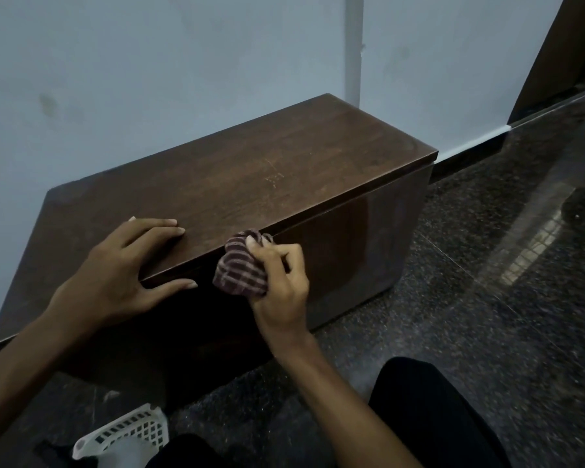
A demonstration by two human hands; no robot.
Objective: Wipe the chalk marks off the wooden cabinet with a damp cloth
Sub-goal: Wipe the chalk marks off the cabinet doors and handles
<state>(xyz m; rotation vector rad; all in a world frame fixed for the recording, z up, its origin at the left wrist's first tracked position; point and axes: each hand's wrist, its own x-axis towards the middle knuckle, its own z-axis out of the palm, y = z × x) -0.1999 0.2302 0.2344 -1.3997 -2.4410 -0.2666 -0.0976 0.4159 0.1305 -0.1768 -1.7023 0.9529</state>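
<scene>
Both forearms are bare to the frame edge, with no sleeve, watch or ring showing. The fingernails are short and plain. Black trousers cover the legs at the bottom.

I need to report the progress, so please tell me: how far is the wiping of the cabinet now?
Done: most of the cabinet top looks clean. In hand: the right hand has a bunched striped cloth in its grip, pressed at the front top edge; the left hand rests flat on the top. Left: faint pale marks remain on the top, towards the right. The dark front is hard to judge.
</scene>
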